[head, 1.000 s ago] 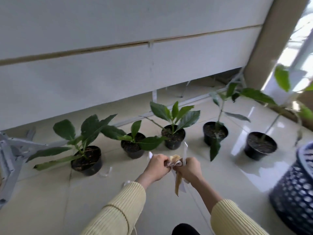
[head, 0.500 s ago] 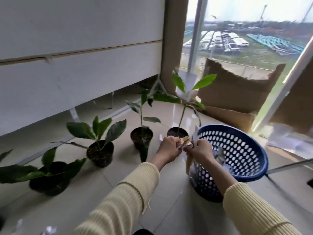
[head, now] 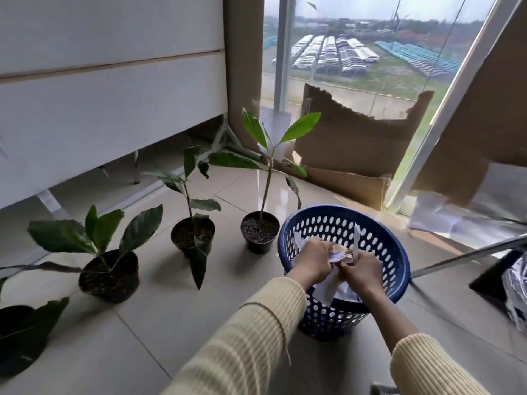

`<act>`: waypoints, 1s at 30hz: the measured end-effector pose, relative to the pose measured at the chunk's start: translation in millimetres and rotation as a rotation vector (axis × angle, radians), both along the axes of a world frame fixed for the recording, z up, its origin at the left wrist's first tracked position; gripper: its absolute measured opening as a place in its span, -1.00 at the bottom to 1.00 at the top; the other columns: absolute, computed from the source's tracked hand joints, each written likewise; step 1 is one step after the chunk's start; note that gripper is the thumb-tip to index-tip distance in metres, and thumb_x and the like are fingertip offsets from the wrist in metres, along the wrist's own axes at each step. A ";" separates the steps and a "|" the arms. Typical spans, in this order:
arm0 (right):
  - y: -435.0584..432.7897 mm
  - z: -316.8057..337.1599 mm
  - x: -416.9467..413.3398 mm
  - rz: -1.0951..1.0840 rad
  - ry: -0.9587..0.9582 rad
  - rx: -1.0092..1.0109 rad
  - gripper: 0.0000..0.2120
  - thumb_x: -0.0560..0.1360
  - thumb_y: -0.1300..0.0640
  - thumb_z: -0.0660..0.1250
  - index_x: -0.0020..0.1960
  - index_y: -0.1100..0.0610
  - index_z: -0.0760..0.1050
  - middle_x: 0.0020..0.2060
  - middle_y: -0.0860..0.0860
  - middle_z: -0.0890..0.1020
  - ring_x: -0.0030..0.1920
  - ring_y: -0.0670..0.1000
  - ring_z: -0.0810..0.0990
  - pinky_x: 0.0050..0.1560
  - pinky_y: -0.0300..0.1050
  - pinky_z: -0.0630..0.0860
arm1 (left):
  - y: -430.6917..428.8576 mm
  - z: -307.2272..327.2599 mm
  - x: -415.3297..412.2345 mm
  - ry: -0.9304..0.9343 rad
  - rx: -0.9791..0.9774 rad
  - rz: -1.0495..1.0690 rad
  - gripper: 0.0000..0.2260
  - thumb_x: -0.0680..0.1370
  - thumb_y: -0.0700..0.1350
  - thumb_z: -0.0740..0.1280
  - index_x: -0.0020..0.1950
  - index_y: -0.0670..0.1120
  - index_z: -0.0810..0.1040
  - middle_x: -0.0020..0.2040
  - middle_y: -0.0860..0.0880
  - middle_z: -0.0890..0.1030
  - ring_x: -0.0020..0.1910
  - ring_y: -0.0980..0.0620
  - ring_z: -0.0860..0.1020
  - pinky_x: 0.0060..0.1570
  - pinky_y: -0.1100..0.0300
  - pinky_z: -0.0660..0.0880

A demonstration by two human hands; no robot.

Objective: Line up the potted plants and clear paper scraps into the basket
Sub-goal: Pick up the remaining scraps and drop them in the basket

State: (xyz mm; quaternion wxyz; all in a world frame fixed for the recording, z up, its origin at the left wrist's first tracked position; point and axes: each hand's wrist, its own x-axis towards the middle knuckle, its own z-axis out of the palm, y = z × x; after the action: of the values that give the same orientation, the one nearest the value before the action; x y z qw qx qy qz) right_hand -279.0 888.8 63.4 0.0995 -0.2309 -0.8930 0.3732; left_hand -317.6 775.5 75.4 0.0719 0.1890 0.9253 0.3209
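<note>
My left hand (head: pixel 312 262) and my right hand (head: pixel 360 273) are side by side over the open top of the blue perforated basket (head: pixel 396 260). Together they clutch a bundle of paper scraps (head: pixel 340 256), white and tan strips that hang down into the basket. More white paper lies inside it. Several potted plants in black pots stand in a row on the tiled floor: one (head: pixel 260 232) right beside the basket, one (head: pixel 193 236) to its left, one (head: pixel 109 276) further left, and one (head: pixel 20 334) cut off at the left edge.
A white cabinet (head: pixel 108 89) on thin legs runs behind the plants. Torn cardboard (head: pixel 356 143) leans against the window behind the basket. Crumpled plastic sheeting (head: pixel 467 215) and a dark object (head: pixel 496 276) lie to the right, with a metal bar (head: pixel 467 255) crossing the floor.
My view has swung right from the plant row to the basket. Both hands have carried the paper scraps from in front of the plants to above the basket's opening.
</note>
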 end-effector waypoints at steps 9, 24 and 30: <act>4.8 -30.3 -9.6 -0.108 -0.063 -0.083 -0.82 0.46 0.23 0.39 0.04 0.22 0.52 -0.15 0.16 0.62 -0.38 -0.07 0.44 -0.47 -0.28 0.26 | -3.5 -20.0 -5.8 -0.139 0.014 -0.091 -0.54 0.44 -0.30 0.38 0.32 -0.12 0.42 -0.04 -0.09 0.61 -0.22 0.07 0.52 -0.26 0.32 0.51; -50.6 -5.0 -26.9 -0.041 0.168 -0.063 -0.46 0.43 0.31 0.29 0.40 0.22 0.30 0.29 0.20 0.46 0.28 0.18 0.43 0.28 0.04 0.37 | -59.4 -8.0 2.6 0.104 0.053 0.029 -0.48 0.45 -0.38 0.31 0.39 -0.17 0.31 0.30 -0.12 0.38 0.24 -0.12 0.44 0.29 0.05 0.41; -127.1 17.8 -32.4 0.096 0.438 -0.003 -0.68 0.43 0.34 0.26 0.19 0.26 0.46 0.06 0.23 0.57 0.11 0.21 0.49 0.17 -0.05 0.34 | -145.0 6.2 24.8 0.294 0.100 0.255 -0.55 0.44 -0.34 0.27 0.33 -0.15 0.38 0.27 -0.14 0.39 0.22 -0.14 0.41 0.25 0.02 0.42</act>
State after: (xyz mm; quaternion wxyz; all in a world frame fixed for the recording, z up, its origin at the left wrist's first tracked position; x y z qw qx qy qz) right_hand -311.4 761.6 81.3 0.2728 -0.1016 -0.8596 0.4199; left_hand -292.9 630.5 81.6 -0.1145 0.1184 0.9251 0.3421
